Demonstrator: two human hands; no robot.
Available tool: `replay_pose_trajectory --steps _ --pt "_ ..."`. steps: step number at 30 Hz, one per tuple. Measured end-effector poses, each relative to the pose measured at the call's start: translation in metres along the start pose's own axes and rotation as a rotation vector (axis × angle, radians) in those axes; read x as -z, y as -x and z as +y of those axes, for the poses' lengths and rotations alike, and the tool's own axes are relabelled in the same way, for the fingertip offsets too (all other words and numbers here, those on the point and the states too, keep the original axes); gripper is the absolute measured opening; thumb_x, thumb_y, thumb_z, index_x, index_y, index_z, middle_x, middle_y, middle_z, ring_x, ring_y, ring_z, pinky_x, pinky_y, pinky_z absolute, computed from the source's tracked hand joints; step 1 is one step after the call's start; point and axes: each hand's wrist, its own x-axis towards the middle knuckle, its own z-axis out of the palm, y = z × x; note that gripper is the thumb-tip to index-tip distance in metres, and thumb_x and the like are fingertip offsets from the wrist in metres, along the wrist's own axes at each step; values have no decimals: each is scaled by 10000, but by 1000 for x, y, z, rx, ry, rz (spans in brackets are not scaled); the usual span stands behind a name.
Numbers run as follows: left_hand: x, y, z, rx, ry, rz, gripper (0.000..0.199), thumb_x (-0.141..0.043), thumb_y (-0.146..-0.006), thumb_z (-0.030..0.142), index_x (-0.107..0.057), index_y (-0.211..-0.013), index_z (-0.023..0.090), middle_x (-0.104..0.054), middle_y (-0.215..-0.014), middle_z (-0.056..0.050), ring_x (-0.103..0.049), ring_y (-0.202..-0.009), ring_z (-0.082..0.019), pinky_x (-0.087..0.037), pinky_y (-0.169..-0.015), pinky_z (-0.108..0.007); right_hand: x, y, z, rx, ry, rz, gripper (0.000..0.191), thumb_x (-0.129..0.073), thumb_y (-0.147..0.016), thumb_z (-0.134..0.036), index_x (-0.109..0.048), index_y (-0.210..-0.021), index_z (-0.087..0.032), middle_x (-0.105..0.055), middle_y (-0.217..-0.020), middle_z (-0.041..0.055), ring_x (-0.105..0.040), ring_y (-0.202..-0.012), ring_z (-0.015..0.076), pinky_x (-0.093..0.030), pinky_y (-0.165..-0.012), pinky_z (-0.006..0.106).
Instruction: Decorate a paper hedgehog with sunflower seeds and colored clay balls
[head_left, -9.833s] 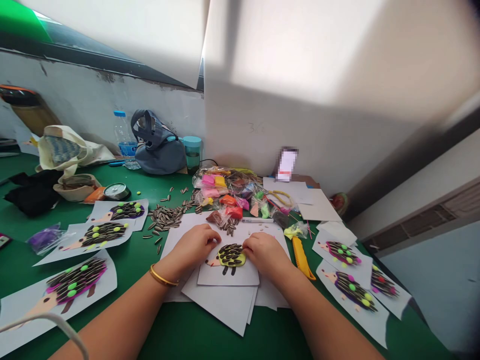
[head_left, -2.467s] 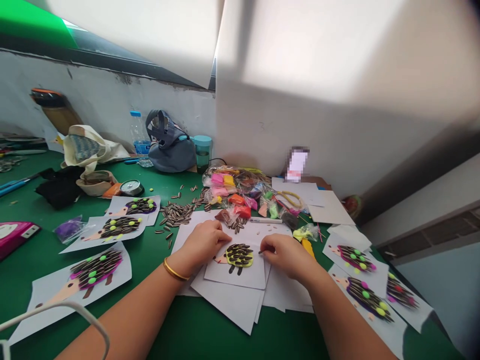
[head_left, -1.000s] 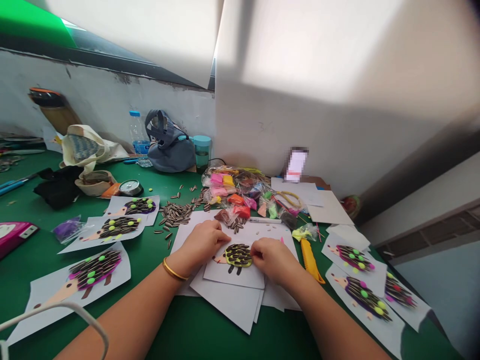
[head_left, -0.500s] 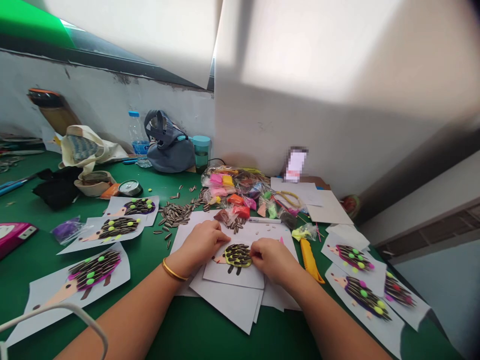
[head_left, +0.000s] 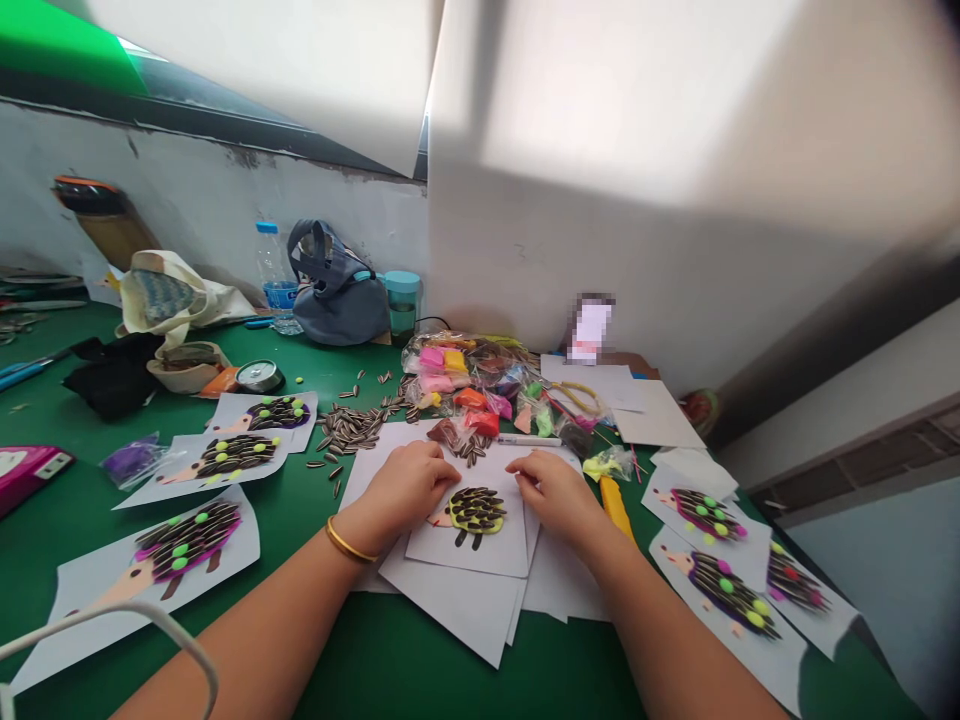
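Between the two hands on the green desk (head_left: 375, 670), a seed-covered hedgehog (head_left: 478, 510) lies flat on a white card (head_left: 465, 558), its long axis running side to side, with the pale snout toward the person's left and the quills toward the right. The left hand (head_left: 405, 482) is nearer: its bent fingers rest at the card's upper left, just above the head, and whether they pinch anything I cannot tell. The right hand (head_left: 555, 497) sits beyond the tail end, at the upper right, so the hedgehog lies down and to the left of its fingers. Those fingers stand a little apart, a narrow gap between thumb and forefinger, with nothing visible in it. Above the card are a small heap of loose seeds (head_left: 474, 452) and a capped pen (head_left: 529, 440).
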Motion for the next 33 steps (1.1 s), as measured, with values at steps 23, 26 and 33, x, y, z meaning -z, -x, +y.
replay_pose_trajectory --steps 23,26,33 --pt "-1 -3 10 1 -46 129 245 -545 -861 173 -756 -957 254 -677 -879 -57 -581 -887 -209 -391 -793 -350 -15 -24 -4 48 324 32 191 -572 -884 -192 -707 -1019 -206 -708 -942 83 -614 -918 233 -439 -814 336" --pt "1 -2 19 -8 9 197 217 -543 -898 243 -731 -1004 236 -665 -934 -71 -582 -906 -219 -401 -806 -360 -10 -18 -11 112 139 156 314 -523 -896 -146 -659 -1171 -216 -704 -1029 90 -611 -991 232 -449 -881 352" --pt "6 3 46 -35 221 178 242 -473 -955 371 -625 -903 190 -638 -860 -51 -550 -831 -202 -401 -746 -328 -7 8 -40 51 -560 252 111 -581 -882 -244 -665 -946 -211 -695 -898 28 -629 -798 165 -507 -721 277"
